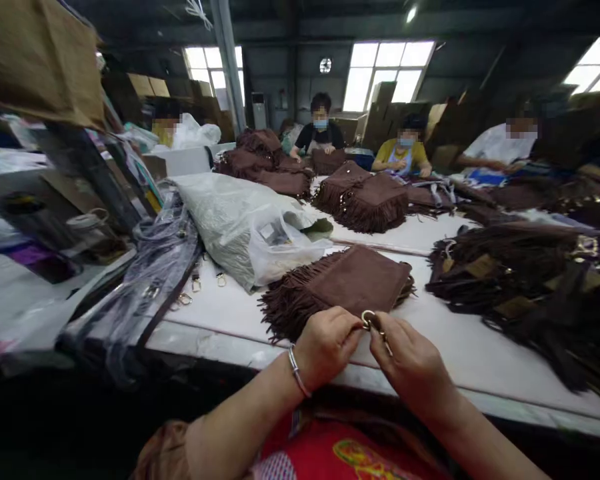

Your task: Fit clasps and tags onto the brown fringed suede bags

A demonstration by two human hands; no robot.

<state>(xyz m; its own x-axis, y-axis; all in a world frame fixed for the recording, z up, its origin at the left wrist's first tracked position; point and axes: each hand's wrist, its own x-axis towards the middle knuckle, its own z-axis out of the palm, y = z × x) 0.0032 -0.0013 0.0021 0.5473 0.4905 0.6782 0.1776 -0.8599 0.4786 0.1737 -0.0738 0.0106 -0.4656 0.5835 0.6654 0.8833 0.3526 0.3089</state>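
My left hand [330,343] pinches the left side of a gold metal ring [366,317] just above the table's front edge. From the right, my right hand [410,357] closes its fingertips on the same ring, with a bit more gold-coloured metal showing between the fingers. What exactly joins the ring there is too small and covered to make out. Right behind both hands lies a stack of brown fringed bag pieces [360,280], the fringe pointing left and forward. A silver bangle [298,371] circles my left wrist.
Plastic-wrapped straps [155,280] hang over the table edge at left, near loose metal clasps [196,283]. Beside them sit a large grey bag [220,213] and a small clear bag [280,243]. Dark fringed bags [525,287] pile up at right. Several people work across the table.
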